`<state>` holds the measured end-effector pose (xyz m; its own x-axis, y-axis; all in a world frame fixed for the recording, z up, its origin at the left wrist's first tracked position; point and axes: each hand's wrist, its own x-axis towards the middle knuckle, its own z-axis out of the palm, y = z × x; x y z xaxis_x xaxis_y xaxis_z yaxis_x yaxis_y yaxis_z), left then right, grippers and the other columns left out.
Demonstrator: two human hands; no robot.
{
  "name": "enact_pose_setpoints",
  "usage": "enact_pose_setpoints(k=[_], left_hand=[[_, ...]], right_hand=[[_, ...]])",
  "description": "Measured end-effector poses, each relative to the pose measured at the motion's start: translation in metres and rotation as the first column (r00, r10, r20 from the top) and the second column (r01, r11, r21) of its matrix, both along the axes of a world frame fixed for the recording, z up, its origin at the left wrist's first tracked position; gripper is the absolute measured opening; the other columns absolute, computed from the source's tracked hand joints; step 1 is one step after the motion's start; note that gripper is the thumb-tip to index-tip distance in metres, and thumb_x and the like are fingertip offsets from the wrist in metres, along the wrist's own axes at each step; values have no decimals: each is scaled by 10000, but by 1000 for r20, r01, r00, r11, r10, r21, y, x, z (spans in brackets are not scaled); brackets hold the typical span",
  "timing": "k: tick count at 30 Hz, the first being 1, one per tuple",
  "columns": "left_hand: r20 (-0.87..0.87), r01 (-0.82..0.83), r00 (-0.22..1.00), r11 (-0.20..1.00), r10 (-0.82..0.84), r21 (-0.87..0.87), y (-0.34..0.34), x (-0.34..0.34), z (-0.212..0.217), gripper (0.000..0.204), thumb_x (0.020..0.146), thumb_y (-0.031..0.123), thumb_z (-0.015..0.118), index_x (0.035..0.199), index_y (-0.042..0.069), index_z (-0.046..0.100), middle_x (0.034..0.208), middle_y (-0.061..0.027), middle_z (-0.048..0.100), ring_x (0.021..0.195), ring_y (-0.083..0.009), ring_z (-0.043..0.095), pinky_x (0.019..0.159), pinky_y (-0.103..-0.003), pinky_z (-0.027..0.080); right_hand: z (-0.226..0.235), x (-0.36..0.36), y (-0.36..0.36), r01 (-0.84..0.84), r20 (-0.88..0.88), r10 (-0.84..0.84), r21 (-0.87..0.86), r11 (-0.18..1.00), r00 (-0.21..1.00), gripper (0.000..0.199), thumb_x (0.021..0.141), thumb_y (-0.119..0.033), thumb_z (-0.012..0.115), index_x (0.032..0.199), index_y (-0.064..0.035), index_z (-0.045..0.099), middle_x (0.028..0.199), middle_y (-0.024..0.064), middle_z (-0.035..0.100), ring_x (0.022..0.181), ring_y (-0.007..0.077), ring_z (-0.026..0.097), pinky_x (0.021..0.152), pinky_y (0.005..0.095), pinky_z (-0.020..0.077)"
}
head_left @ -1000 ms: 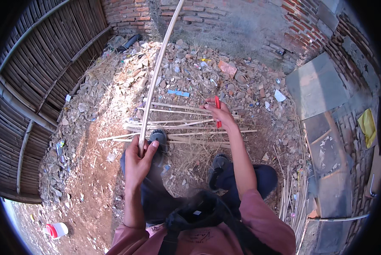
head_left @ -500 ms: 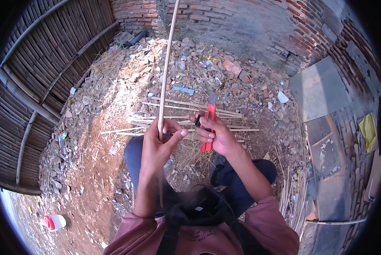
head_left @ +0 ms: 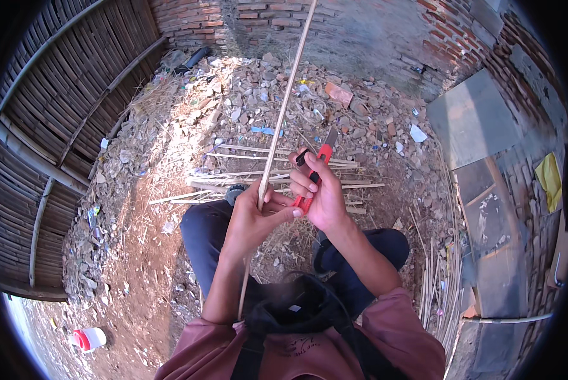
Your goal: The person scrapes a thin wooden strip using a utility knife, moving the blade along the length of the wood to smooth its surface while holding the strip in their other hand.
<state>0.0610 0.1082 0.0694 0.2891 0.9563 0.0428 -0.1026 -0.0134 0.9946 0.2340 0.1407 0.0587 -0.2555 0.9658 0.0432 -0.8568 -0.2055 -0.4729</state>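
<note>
Looking down on rubble-strewn ground (head_left: 138, 253), with loose strips (head_left: 239, 175) laid roughly side by side just past the shoes (head_left: 234, 194), probably for easy reach. Holding a long pale strip (head_left: 285, 104) at an upward slant, gripped low in the left hand (head_left: 252, 218), likely to steady such length close in. Gripping a red knife (head_left: 325, 152) in the right hand (head_left: 325, 204), with blade turned up and away, perhaps for safety. Cannot see the long strip's top end, cut off by the upper edge of view; partly hidden lower down, behind the left hand and forearm (head_left: 220, 291). Hard to make out the knife handle under curled fingers, or the nature of a small black piece (head_left: 302, 158) at the right forefinger.
</note>
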Motion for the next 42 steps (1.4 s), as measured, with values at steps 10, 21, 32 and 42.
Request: enact_pose_setpoints(k=[10, 21, 32, 42], left_hand=[[98, -9, 995, 999, 13, -45, -2, 2, 1, 390, 902, -46, 825, 971, 31, 450, 987, -189, 746, 928, -235, 781, 801, -342, 665], [-23, 115, 993, 993, -115, -6, -14, 2, 3, 412, 903, -56, 816, 947, 68, 425, 970, -157, 732, 918, -224, 781, 799, -354, 681], [83, -141, 986, 989, 144, -45, 0, -14, 2, 342, 934, -59, 777, 1041, 34, 465, 1047, -138, 729, 1001, -249, 779, 883, -362, 682], [118, -218, 970, 976, 214, 21, 4, -23, 15, 346, 954, -81, 738, 983, 64, 426, 1055, -160, 736, 1021, -228, 773, 905, -335, 655]], right_hand=[[21, 16, 0, 188, 330, -271, 260, 947, 904, 318, 1012, -251, 669, 1263, -58, 634, 1405, 100, 631, 1291, 201, 574, 1047, 384, 447], [31, 74, 28, 338, 117, -362, 185, 923, 925, 272, 1015, -303, 666, 1214, -120, 636, 1393, 99, 636, 1315, 215, 573, 1068, 406, 455], [3, 51, 0, 147, 466, -213, 174, 974, 859, 267, 1036, -92, 693, 1290, -22, 646, 1065, 78, 739, 855, 115, 703, 801, 262, 566], [-10, 0, -26, 46, 632, -185, 231, 972, 753, 287, 1009, -49, 736, 1275, 41, 675, 1117, 138, 757, 993, 201, 780, 843, 286, 636]])
